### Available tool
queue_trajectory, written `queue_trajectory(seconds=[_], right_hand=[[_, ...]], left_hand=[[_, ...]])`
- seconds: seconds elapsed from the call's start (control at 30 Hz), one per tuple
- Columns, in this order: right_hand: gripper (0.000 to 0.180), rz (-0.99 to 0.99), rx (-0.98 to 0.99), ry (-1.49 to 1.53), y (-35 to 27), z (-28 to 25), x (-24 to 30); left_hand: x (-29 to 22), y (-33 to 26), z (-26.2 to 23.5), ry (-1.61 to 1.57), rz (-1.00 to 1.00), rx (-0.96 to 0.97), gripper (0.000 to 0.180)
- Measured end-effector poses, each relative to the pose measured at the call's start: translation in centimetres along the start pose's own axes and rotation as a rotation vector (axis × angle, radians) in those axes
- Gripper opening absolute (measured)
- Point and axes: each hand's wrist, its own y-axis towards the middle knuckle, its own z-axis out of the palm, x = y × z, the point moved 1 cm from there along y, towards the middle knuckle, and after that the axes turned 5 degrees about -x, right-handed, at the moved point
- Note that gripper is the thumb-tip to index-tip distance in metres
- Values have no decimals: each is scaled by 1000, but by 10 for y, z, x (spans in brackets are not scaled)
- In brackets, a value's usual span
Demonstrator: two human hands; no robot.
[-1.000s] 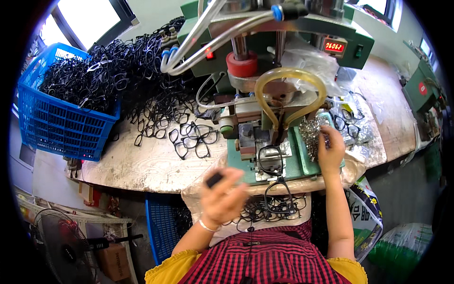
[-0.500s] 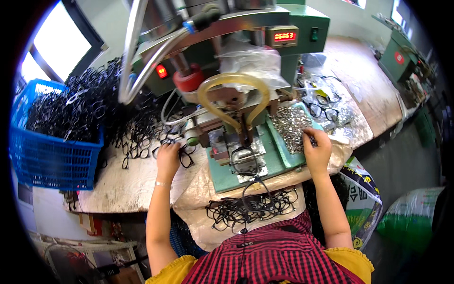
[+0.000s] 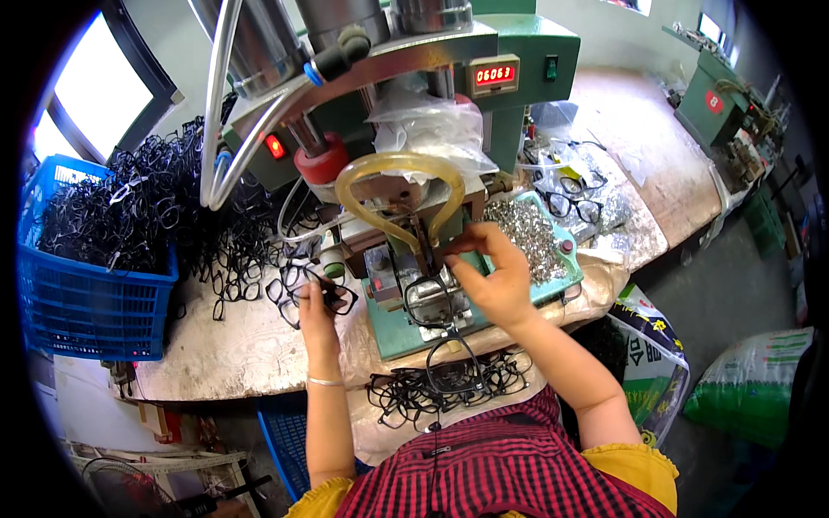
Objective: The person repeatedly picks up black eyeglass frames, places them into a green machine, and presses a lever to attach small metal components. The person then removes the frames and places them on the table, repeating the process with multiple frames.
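My left hand (image 3: 320, 318) is closed on a black eyeglass frame (image 3: 344, 300), left of the green press. My right hand (image 3: 499, 281) reaches to the tool of the press, its thumb and forefinger close together beside the metal fixture. Whatever they pinch is too small to make out. In the fixture sits another black eyeglass frame (image 3: 425, 302), and its other part hangs over the front edge. The tool tip (image 3: 423, 257) stands just above it. Right of the fixture lies a green tray (image 3: 566, 274) heaped with small metal parts (image 3: 528, 229).
A pile of black eyeglass frames (image 3: 406, 399) lies on the cloth before me. More frames heap up at the left, by a blue basket (image 3: 95, 311). A looped yellowish hose (image 3: 345, 186) hangs over the fixture. Glasses (image 3: 574, 209) lie on plastic at the right.
My right hand has moved left from the tray of metal parts to the press tool. My left hand has drawn slightly toward me with an eyeglass frame, lifted from the loose ones.
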Motion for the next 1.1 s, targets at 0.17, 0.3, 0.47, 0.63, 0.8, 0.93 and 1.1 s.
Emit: queue_trajectory(seconds=[0.17,0.3,0.47,0.63,0.8,0.93,1.1], right_hand=[[38,113,-55,79,-15,11,-3],[44,147,-42,144,-12,12,1],[50,199,-26,282,-14,21,21],[35,147,70,68,-15,1,27],[23,-81,3,-1004,-1,-66,-54],[15,-110,-34,-895,-11,-88,-73],[11,-185,-78,-844,-6,-78,-69]], left_hand=[[3,-28,6,-14,260,-14,14],[-56,-54,41,61,621,-1,17],[-127,-114,68,-52,1112,140,17],[-119,-136,78,390,1153,503,11],[-98,-120,107,710,1316,742,26],[-92,-116,110,691,1291,772,21],[-95,-116,103,722,1258,780,26]])
